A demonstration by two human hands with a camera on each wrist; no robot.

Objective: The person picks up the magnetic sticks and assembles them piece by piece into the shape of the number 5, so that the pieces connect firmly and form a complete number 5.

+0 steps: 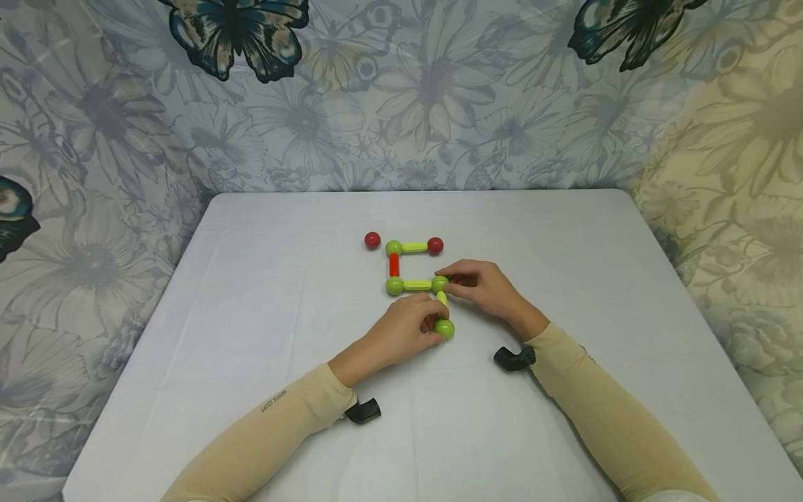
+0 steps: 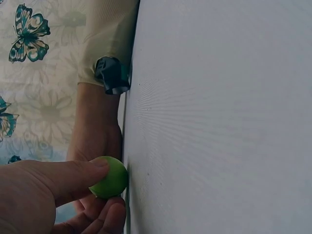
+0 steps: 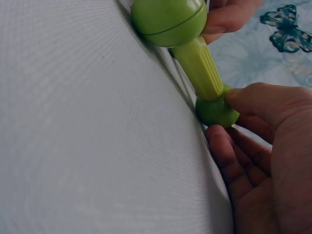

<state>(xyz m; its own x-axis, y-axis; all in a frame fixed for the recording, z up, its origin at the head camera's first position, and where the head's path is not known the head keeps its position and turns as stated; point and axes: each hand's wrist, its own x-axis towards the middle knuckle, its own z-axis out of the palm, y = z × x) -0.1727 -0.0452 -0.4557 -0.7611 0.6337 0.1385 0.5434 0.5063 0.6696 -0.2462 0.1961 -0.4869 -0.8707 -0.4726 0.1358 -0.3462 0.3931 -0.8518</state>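
Note:
A flat figure of green balls and short rods lies on the white table. My left hand (image 1: 404, 329) pinches the nearest green ball (image 1: 445, 329) between thumb and fingers; that ball fills the top of the right wrist view. From it a yellow-green rod (image 3: 200, 68) runs to a second green ball (image 3: 214, 111), which my right hand (image 1: 482, 286) pinches. Leftward from there, another yellow-green rod (image 1: 417, 285) reaches a green corner ball (image 1: 394, 286). A red rod (image 1: 394, 265) joins this to the far green ball (image 1: 393, 248), then a third yellow-green rod (image 1: 414, 247) meets a red ball (image 1: 436, 245).
A loose red ball (image 1: 373, 240) sits just left of the figure's far end. Black camera mounts stick out from the left sleeve (image 1: 307, 401) and the right sleeve (image 1: 583, 376). Behind the white table (image 1: 282, 244) hangs a flower-and-butterfly backdrop (image 1: 433, 104).

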